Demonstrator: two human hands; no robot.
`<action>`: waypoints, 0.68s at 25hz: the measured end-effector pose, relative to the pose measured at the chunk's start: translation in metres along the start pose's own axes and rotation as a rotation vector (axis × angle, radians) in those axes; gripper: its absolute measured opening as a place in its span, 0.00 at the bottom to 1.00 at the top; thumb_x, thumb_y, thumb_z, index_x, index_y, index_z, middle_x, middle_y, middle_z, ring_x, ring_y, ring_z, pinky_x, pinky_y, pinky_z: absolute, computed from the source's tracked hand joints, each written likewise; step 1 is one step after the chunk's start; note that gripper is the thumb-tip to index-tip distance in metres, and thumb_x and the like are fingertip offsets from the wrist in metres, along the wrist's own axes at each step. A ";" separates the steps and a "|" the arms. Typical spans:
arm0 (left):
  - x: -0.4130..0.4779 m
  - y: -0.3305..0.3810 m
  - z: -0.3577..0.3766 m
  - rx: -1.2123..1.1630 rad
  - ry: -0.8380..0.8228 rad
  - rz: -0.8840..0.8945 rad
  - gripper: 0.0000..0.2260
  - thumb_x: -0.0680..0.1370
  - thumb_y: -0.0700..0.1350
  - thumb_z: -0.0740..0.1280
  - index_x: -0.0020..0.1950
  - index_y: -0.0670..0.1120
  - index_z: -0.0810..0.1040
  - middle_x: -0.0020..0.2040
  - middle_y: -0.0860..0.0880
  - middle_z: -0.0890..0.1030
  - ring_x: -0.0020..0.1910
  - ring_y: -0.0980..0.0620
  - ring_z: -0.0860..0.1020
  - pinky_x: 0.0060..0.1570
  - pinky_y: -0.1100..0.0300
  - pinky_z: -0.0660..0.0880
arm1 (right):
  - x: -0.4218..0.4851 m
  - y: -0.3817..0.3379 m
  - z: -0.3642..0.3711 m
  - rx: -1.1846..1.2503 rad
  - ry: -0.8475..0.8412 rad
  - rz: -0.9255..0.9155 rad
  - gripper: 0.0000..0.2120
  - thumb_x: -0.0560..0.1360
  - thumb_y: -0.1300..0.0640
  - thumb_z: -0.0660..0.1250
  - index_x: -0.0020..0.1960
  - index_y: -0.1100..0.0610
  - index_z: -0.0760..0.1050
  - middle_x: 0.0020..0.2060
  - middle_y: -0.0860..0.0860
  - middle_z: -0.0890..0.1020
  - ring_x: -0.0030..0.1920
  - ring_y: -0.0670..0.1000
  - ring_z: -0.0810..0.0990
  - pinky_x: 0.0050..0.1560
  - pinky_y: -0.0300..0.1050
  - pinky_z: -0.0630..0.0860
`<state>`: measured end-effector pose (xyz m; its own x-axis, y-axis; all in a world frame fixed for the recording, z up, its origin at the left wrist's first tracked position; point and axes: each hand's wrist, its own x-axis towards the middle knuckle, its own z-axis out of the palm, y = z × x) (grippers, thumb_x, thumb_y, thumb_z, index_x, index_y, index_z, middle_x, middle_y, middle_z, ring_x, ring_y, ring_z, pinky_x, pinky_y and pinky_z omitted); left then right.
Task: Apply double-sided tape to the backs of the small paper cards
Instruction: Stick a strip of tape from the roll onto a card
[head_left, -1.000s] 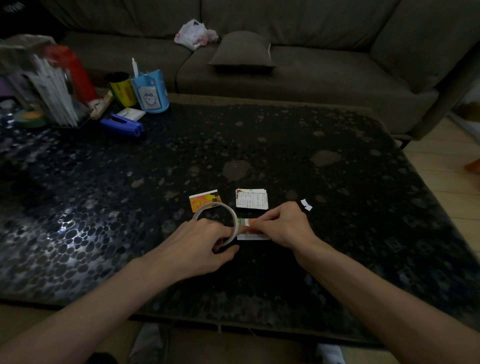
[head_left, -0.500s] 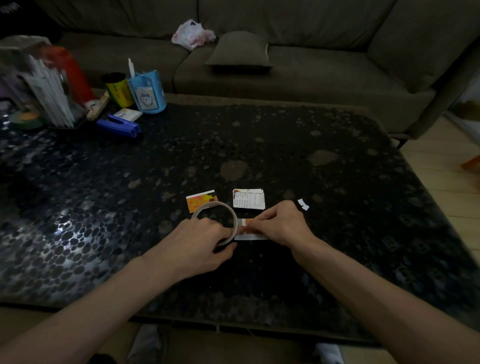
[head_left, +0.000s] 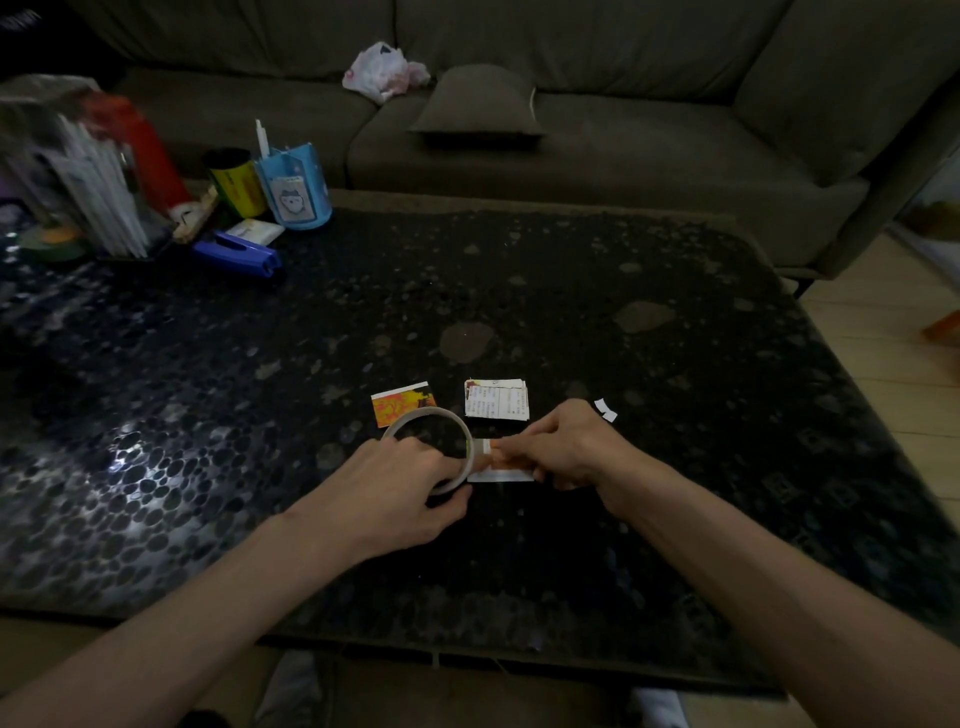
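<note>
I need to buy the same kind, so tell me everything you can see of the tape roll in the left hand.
The tape roll is a thin, pale ring with a wide open centre through which the dark table shows. It is held tilted, gripped at its near side by the left hand. Its right edge meets the small card that the right hand holds down. Beyond it lies an orange card.

The right hand (head_left: 566, 447) covered most of the card (head_left: 501, 475) beneath it, with only its left and near edges showing. The left hand (head_left: 400, 488) hid the near arc of the tape roll (head_left: 431, 414). Print on the card stack (head_left: 497, 399) was too small to read, and the far-left clutter (head_left: 78, 171) was a blur.
</note>
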<state>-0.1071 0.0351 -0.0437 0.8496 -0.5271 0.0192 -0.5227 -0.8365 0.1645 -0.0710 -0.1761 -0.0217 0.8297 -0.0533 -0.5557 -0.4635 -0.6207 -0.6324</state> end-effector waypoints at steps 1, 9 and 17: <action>0.000 0.000 0.000 -0.006 0.001 -0.001 0.12 0.80 0.61 0.60 0.42 0.57 0.72 0.35 0.59 0.71 0.34 0.55 0.72 0.30 0.61 0.59 | 0.000 0.000 0.000 0.000 0.002 0.005 0.15 0.74 0.43 0.78 0.43 0.56 0.88 0.23 0.48 0.78 0.27 0.45 0.73 0.28 0.39 0.68; 0.001 0.000 -0.002 -0.017 0.008 0.001 0.12 0.80 0.60 0.63 0.40 0.58 0.69 0.30 0.61 0.65 0.27 0.61 0.64 0.28 0.67 0.55 | 0.003 0.006 0.002 -0.077 0.073 -0.078 0.11 0.76 0.43 0.76 0.40 0.49 0.83 0.22 0.44 0.81 0.25 0.39 0.80 0.32 0.39 0.75; 0.002 0.003 -0.005 0.012 0.013 0.000 0.12 0.81 0.59 0.62 0.40 0.58 0.68 0.33 0.59 0.69 0.29 0.57 0.65 0.29 0.62 0.58 | 0.006 0.013 0.012 -0.225 0.199 -0.175 0.19 0.66 0.33 0.79 0.40 0.48 0.81 0.33 0.44 0.83 0.36 0.42 0.82 0.36 0.43 0.77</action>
<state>-0.1072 0.0322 -0.0387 0.8504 -0.5251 0.0323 -0.5234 -0.8383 0.1526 -0.0758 -0.1747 -0.0399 0.9452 -0.0681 -0.3194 -0.2467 -0.7897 -0.5616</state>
